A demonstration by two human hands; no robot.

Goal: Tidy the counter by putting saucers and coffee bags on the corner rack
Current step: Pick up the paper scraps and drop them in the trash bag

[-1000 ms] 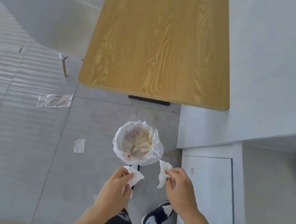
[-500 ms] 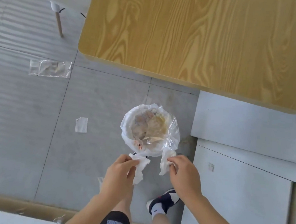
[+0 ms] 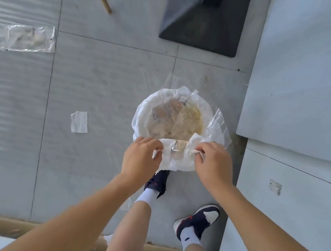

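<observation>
No saucer, coffee bag or rack is in view. I look straight down at a small waste bin [image 3: 141, 113] lined with a clear plastic bag and partly filled with crumpled waste. My left hand [image 3: 140, 157] and my right hand [image 3: 213, 162] each pinch an end of a white paper tissue [image 3: 177, 157], stretched between them over the near rim of the bin. A small stained scrap lies in the middle of the tissue.
A scrap of white paper [image 3: 79, 121] and a flat clear plastic bag [image 3: 24, 38] lie on the grey tiled floor. A black table base [image 3: 203, 21] stands beyond the bin. White cabinet fronts [image 3: 302, 118] run along the right. My two feet [image 3: 195, 221] stand below the bin.
My head tipped further down, so the wooden tabletop left the view. My hands moved forward to the bin's rim, and the tissue now stretches between them as one sheet.
</observation>
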